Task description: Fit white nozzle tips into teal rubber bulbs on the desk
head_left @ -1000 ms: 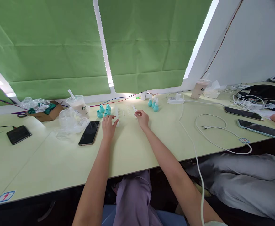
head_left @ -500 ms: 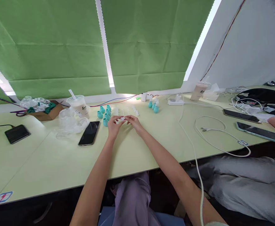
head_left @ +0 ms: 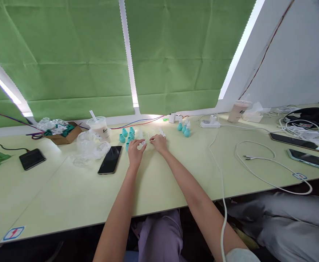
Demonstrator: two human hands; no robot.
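Note:
My left hand (head_left: 135, 152) pinches a small translucent white plastic piece (head_left: 143, 143) between thumb and fingertips, just above the table. Close to its right, my right hand (head_left: 158, 143) has its fingers drawn together low over the tabletop; whatever is at its fingertips is too small to make out. Small white plastic pieces (head_left: 162, 133) stand in rows just behind the hands, partly covered by the right one. Several teal squeeze bulbs (head_left: 122, 138) with open necks cluster behind and left of my left hand. To the right, a few teal bulbs with white nozzles (head_left: 187, 132) stand upright.
A black phone (head_left: 110, 160), a crumpled plastic bag (head_left: 90, 145), a drink cup (head_left: 99, 128) and a cardboard box (head_left: 66, 137) lie on the left. Rightward are a power strip (head_left: 210, 124), a looped white cable (head_left: 237, 156) and two phones. Another person's legs (head_left: 292, 218) show at right.
My hands were together at one small white piece. Now they are apart: the right hand has moved to the white pieces, while the left keeps its piece. The view has shifted slightly.

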